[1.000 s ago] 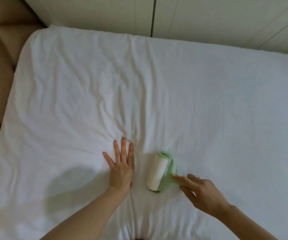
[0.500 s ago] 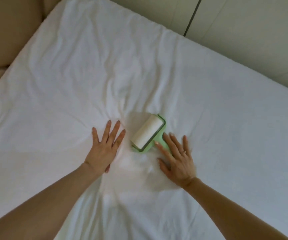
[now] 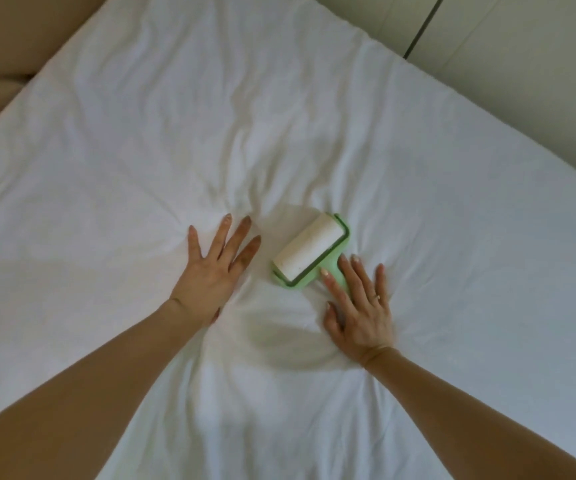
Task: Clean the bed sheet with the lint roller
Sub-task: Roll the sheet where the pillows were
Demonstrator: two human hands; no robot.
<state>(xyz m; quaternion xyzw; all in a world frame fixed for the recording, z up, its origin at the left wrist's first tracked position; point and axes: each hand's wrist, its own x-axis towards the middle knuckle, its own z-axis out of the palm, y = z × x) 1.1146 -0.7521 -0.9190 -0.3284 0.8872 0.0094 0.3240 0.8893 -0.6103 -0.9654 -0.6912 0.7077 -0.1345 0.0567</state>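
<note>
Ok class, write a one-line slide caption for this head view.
Left hand flat on the wrinkled white bed sheet; right hand, fingers straight, resting on the green lint roller.

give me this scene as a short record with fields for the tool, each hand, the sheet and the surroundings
roller: white roll in a green frame, lying on the sheet between the hands
left hand: flat on the sheet, fingers spread, apart from the roller
right hand: fingers straight, lying over the green handle, not curled round it
sheet: white, wrinkled, creases gathered near the hands
surroundings: tan headboard upper left, pale panels upper right
</note>
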